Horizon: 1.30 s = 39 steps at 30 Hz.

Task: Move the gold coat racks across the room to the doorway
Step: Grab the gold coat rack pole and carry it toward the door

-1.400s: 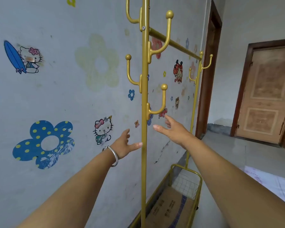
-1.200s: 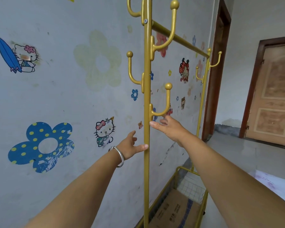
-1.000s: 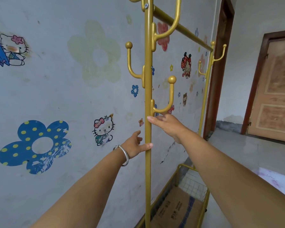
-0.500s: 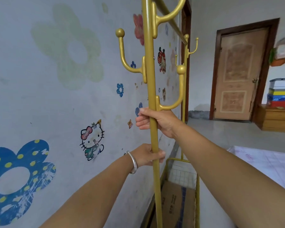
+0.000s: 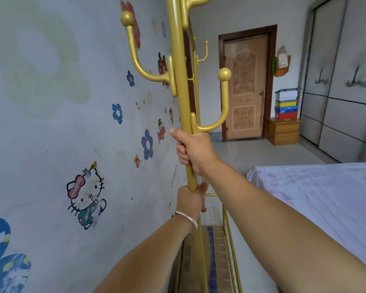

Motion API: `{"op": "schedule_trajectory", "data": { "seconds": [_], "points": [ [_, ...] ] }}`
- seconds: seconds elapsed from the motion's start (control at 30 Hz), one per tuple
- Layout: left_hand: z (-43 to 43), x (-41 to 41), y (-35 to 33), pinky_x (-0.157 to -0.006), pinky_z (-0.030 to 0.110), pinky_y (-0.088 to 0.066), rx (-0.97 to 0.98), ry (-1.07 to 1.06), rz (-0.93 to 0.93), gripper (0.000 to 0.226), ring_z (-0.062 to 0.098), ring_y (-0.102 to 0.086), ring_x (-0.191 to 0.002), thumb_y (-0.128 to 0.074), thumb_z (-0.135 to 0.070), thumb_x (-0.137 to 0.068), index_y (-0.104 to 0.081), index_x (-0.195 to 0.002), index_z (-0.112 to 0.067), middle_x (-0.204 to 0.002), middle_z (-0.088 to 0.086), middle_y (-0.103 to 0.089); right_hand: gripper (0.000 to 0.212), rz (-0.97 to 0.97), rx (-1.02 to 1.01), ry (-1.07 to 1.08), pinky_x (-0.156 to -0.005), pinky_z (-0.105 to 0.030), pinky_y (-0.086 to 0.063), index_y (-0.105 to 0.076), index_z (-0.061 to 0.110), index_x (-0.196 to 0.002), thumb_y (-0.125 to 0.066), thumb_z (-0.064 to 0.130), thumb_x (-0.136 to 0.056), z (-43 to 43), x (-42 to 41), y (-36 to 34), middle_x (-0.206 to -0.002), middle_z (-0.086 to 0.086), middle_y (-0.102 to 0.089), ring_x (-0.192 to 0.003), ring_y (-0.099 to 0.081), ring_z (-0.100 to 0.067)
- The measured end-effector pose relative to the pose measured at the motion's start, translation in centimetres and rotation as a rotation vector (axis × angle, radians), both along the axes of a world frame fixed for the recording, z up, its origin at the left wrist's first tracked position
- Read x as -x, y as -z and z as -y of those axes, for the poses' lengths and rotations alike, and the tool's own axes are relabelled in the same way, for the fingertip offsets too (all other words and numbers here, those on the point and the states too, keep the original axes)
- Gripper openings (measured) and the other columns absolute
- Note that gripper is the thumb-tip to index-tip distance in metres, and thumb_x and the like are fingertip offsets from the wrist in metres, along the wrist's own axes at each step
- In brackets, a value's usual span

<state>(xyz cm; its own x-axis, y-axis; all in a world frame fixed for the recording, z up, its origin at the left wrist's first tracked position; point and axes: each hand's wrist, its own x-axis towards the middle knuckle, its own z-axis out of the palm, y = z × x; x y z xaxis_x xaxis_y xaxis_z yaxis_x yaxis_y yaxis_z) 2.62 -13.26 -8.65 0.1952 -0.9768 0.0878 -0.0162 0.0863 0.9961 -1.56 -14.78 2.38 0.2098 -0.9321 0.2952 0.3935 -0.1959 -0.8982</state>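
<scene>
Gold coat rack point(image 5: 181, 81) upright just beside the stickered wall point(image 5: 51, 123), brown door point(image 5: 244, 87) well beyond. Right hand point(image 5: 195, 150) wrapped tight around the near post under 1 hook point(image 5: 217, 102). Left hand point(image 5: 190, 200) gripping the same post lower down, bracelet point(image 5: 187, 217) at the wrist.

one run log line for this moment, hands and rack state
phase: rack gripped | right hand: closed on gold metal coat rack pole below lower hook | left hand: closed on pole beneath right | brown wooden door: ahead, shut
</scene>
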Motion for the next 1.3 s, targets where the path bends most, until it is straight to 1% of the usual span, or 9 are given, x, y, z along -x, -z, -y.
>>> {"op": "schedule_trajectory", "data": {
  "seconds": [0.13, 0.23, 0.37, 0.57, 0.73, 0.87, 1.03, 1.17, 1.3],
  "points": [
    [1.4, 0.0, 0.1, -0.037, 0.018, -0.028, 0.005, 0.015, -0.018, 0.057, 0.013, -0.027, -0.027, -0.055, -0.007, -0.079, -0.035, -0.027, -0.021, -0.026, -0.006, -0.029, 0.047, 0.001, 0.008, 0.016, -0.035, -0.017, -0.019, -0.040, 0.014, -0.043, -0.057, 0.013, -0.087, 0.9, 0.2, -0.3, -0.029, 0.005, -0.034, -0.024, -0.024, -0.009],
    [2.4, 0.1, -0.2, -0.035, 0.015, -0.026, 0.012, 0.020, -0.042, 0.058, 0.012, -0.026, -0.026, -0.056, -0.007, -0.079, -0.036, -0.026, -0.019, -0.028, -0.006, -0.029, 0.051, 0.001, 0.008, 0.022, -0.035, -0.016, -0.018, -0.041, 0.016, -0.037, -0.056, 0.011, -0.086, 1.8, 0.3, -0.6, -0.029, 0.005, -0.033, -0.024, -0.024, -0.009],
    [4.2, 0.3, -0.5, -0.039, 0.022, -0.030, 0.004, 0.027, -0.067, 0.049, 0.015, -0.027, -0.027, -0.058, -0.010, -0.078, -0.040, -0.033, -0.020, -0.032, -0.001, -0.031, 0.047, -0.011, -0.002, 0.035, -0.036, -0.016, -0.019, -0.040, 0.014, -0.042, -0.056, 0.013, -0.087, 3.7, 0.3, -0.8, -0.029, 0.005, -0.033, -0.024, -0.024, -0.009],
    [7.2, 0.1, -0.6, -0.033, 0.018, -0.030, 0.001, 0.046, -0.068, 0.055, 0.012, -0.025, -0.028, -0.051, -0.004, -0.081, -0.036, -0.030, -0.020, -0.027, -0.005, -0.029, 0.041, -0.011, -0.005, 0.030, -0.035, -0.016, -0.021, -0.041, 0.014, -0.048, -0.057, 0.013, -0.086, 7.2, 0.2, -0.7, -0.030, 0.006, -0.035, -0.025, -0.025, -0.009],
    [10.4, 0.1, -1.3, -0.039, 0.022, -0.032, -0.010, 0.023, -0.097, 0.051, 0.013, -0.024, -0.029, -0.052, -0.004, -0.081, -0.037, -0.034, -0.017, -0.027, -0.005, -0.030, 0.036, -0.011, -0.009, 0.006, -0.035, -0.017, -0.023, -0.044, 0.013, -0.052, -0.057, 0.013, -0.086, 10.6, 0.2, -1.2, -0.031, 0.005, -0.037, -0.025, -0.027, -0.009],
    [13.1, 1.5, -2.1, -0.035, 0.020, -0.032, -0.003, 0.019, -0.105, 0.052, 0.011, -0.027, -0.027, -0.056, -0.009, -0.082, -0.039, -0.033, -0.018, -0.027, -0.005, -0.032, 0.037, -0.022, -0.020, 0.005, -0.036, -0.017, -0.021, -0.043, 0.013, -0.052, -0.057, 0.014, -0.086, 13.5, 1.5, -2.2, -0.032, 0.005, -0.034, -0.026, -0.026, -0.009],
    [15.2, 3.1, -2.5, -0.036, 0.021, -0.032, -0.004, 0.019, -0.112, 0.055, 0.012, -0.027, -0.027, -0.058, -0.012, -0.082, -0.040, -0.031, -0.021, -0.028, -0.004, -0.032, 0.040, -0.016, -0.028, 0.009, -0.036, -0.017, -0.020, -0.042, 0.014, -0.049, -0.058, 0.015, -0.085, 15.8, 2.9, -2.6, -0.032, 0.005, -0.033, -0.026, -0.025, -0.009],
    [15.8, 3.1, -1.8, -0.036, 0.020, -0.028, -0.005, 0.010, -0.116, 0.056, 0.012, -0.024, -0.029, -0.055, -0.008, -0.082, -0.039, -0.029, -0.021, -0.028, -0.005, -0.032, 0.038, -0.009, -0.030, 0.008, -0.036, -0.017, -0.021, -0.042, 0.013, -0.051, -0.058, 0.013, -0.084, 16.6, 2.9, -1.8, -0.032, 0.005, -0.033, -0.026, -0.024, -0.009],
    [16.2, 2.5, -1.3, -0.035, 0.020, -0.029, 0.005, -0.002, -0.100, 0.055, 0.012, -0.024, -0.028, -0.053, -0.004, -0.082, -0.040, -0.031, -0.020, -0.026, -0.005, -0.031, 0.038, -0.007, -0.030, 0.004, -0.034, -0.016, -0.022, -0.043, 0.013, -0.051, -0.058, 0.015, -0.086, 16.8, 2.1, -1.1, -0.030, 0.006, -0.034, -0.025, -0.025, -0.008]
  ]
}}
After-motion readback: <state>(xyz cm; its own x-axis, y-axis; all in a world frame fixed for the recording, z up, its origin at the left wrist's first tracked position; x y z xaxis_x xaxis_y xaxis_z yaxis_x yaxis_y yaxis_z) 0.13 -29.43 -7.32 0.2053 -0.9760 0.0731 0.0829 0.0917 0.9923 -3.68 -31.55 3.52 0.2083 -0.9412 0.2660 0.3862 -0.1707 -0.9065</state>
